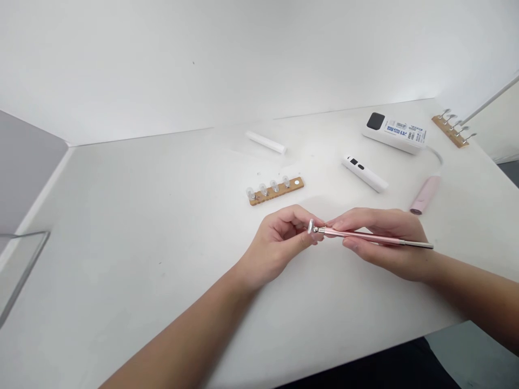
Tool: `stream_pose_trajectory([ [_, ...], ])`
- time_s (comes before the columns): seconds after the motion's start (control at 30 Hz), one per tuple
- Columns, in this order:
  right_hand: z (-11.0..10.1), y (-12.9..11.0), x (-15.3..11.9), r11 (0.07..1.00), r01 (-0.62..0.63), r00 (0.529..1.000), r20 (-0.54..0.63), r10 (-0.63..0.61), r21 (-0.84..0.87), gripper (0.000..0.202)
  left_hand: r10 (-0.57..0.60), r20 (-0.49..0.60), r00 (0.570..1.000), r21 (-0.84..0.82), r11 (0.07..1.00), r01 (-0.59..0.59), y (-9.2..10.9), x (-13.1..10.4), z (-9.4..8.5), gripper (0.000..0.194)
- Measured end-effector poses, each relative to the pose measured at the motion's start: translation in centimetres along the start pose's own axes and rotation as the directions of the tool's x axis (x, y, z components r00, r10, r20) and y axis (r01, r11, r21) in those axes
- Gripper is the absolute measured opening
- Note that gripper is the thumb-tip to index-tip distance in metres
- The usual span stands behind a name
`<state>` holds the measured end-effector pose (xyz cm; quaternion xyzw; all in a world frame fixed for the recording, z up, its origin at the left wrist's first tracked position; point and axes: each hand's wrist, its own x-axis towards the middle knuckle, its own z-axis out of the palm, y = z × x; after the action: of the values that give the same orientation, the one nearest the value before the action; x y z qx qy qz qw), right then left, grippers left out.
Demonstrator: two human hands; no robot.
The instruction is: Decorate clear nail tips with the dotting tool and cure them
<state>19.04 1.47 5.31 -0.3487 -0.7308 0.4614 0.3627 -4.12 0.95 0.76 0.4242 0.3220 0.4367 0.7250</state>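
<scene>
My right hand (381,237) is closed around a slim pink metallic pen-like brush (368,236), with its thin end pointing left. My left hand (279,243) pinches a small glossy nail tip (311,226) on a short metal stem, right at the pen's left end. Whether the two touch is hard to see, as fingers cover part of the stem. Just beyond my left hand lies a wooden strip (290,187) carrying several clear nail tips (274,186) and one white round spot.
Behind lies a white stick (265,142). Toward the right are a white handheld device (365,173) with a small dark display, a white box (395,132) with a dark screen, a cabled pink handpiece (425,194) and another wooden strip (450,131) with metal stems. White walls enclose the table.
</scene>
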Motion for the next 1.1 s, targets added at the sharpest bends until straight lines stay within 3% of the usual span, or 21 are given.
stream_pose_trajectory([
  [0.27, 0.28, 0.13, -0.07, 1.000, -0.001, 0.995, -0.102, -0.001, -0.013, 0.026, 0.022, 0.010, 1.000, 0.018, 1.000, -0.022, -0.16, 0.01, -0.02, 0.012],
  [0.57, 0.06, 0.37, -0.02, 0.999, 0.037, 0.999, -0.027, -0.036, 0.036, 0.027, 0.009, 0.007, 1.000, -0.011, 1.000, -0.009, 0.09, 0.04, 0.22, 0.009],
  [0.9, 0.24, 0.49, -0.08, 1.000, 0.006, 0.997, -0.072, -0.004, 0.026, 0.026, 0.030, 0.012, 0.999, 0.026, 0.999, -0.030, -0.11, -0.08, 0.01, 0.009],
  [1.1, -0.03, 0.57, -0.05, 0.998, 0.037, 0.999, 0.002, -0.037, 0.044, 0.027, 0.002, -0.008, 1.000, 0.016, 1.000, -0.002, 0.26, 0.04, 0.24, 0.013],
])
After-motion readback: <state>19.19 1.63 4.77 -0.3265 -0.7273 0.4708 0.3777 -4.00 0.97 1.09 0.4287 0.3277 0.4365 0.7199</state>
